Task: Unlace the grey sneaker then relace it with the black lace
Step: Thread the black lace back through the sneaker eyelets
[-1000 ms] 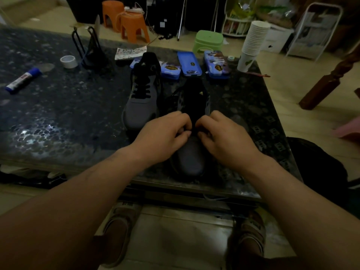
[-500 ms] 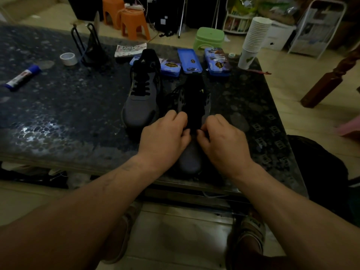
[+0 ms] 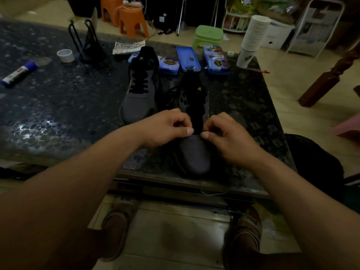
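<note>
A grey sneaker (image 3: pixel 195 154) stands near the table's front edge, toe toward me, its black tongue raised. My left hand (image 3: pixel 165 128) and my right hand (image 3: pixel 227 135) hover over its lowest eyelets, one on each side, fingers curled and thumbs pressed to fingertips. Each seems to pinch an end of the black lace (image 3: pixel 171 94), whose loose loops lie beside the shoe's left side. The lace between my fingers is too dark to make out. A second grey sneaker (image 3: pixel 139 98), laced in black, stands to the left.
The dark pebbled table (image 3: pixel 58 106) carries a glue stick (image 3: pixel 18 74), a tape roll (image 3: pixel 65 55), a black wire stand (image 3: pixel 87 43), blue cases (image 3: pixel 188 58) and a stack of paper cups (image 3: pixel 253 38). Stools and shelves stand on the floor behind. My feet are below the table.
Both hands have drawn slightly apart and rolled outward, so the toe of the near sneaker now shows between them. The shoes have not moved.
</note>
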A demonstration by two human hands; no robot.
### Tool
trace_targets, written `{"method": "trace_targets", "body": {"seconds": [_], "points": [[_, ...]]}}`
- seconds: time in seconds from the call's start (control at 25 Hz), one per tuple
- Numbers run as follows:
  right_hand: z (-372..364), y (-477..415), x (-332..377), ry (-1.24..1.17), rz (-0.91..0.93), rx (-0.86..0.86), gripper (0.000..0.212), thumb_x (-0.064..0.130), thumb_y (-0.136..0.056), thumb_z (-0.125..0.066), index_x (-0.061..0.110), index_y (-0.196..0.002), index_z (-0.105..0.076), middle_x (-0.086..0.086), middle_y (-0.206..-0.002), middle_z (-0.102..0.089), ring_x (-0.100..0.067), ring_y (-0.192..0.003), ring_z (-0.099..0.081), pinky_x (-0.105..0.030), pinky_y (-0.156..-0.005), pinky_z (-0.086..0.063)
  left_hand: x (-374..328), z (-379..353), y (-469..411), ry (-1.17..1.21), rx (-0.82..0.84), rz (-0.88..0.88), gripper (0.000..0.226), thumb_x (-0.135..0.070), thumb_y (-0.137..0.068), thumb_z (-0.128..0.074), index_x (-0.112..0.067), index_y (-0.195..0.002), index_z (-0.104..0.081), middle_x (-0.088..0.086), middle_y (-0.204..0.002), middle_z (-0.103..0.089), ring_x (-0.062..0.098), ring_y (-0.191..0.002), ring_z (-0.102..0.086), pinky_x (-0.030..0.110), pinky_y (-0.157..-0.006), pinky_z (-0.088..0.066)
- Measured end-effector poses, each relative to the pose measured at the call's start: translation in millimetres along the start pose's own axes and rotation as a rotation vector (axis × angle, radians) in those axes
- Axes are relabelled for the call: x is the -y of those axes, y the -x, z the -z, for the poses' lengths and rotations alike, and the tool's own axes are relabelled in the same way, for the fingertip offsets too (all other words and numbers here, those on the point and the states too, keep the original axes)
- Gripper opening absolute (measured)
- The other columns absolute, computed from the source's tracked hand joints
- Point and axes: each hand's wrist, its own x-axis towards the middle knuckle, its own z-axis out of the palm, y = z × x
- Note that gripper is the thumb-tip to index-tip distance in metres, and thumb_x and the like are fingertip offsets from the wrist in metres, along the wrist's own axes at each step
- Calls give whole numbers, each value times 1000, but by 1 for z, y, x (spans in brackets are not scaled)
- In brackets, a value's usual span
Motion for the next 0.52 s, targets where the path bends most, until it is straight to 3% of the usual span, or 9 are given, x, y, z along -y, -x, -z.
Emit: {"method": "trace_targets", "body": {"seconds": [0.08,0.2,0.32,0.4,0.52], "points": [[9,-3,0,-68,-49,160,6,26,-97,-69,24,-95,-65,0,-100,-52,-1,-89,-52,-9,-79,-38,-2,3,-2,-65,73,-4,11,-32,-95,-72,-24,-90,-68,-5,-98,-48,5,-85,-52,24,-84,-45],[16,-8,3,-87,-69,274,6,31,-99,-67,28,-102,-70,-1,-103,-52,-4,-92,-54,-14,-84,-42,-3,2,-3,-119,76,-45,5,-31,-94,-74,-31,-93,-69,-3,-99,-48,8,-91,-54,26,-92,-45],[20,-11,4,-128,-72,267,11,31,-99,-67,24,-104,-74,-1,-100,-56,-2,-90,-57,-13,-84,-43,-2,2,-1,-44,61,-17,1,-34,-96,-72,-34,-95,-72,-3,-101,-50,10,-95,-56,26,-94,-45],[25,-12,3,-157,-98,268,14,32,-99,-67,20,-97,-74,-2,-96,-62,-2,-84,-58,-21,-80,-46,-2,4,-1,-16,62,0,8,-38,-97,-69,-33,-92,-72,-3,-101,-52,12,-94,-57,28,-92,-45],[24,-10,3,-172,-138,198,18,32,-98,-69,16,-90,-74,-9,-89,-70,-6,-75,-58,-26,-72,-48,-2,5,-1,-95,21,-8,13,-38,-99,-66,-27,-93,-69,-4,-100,-53,5,-87,-55,20,-83,-44]]}}
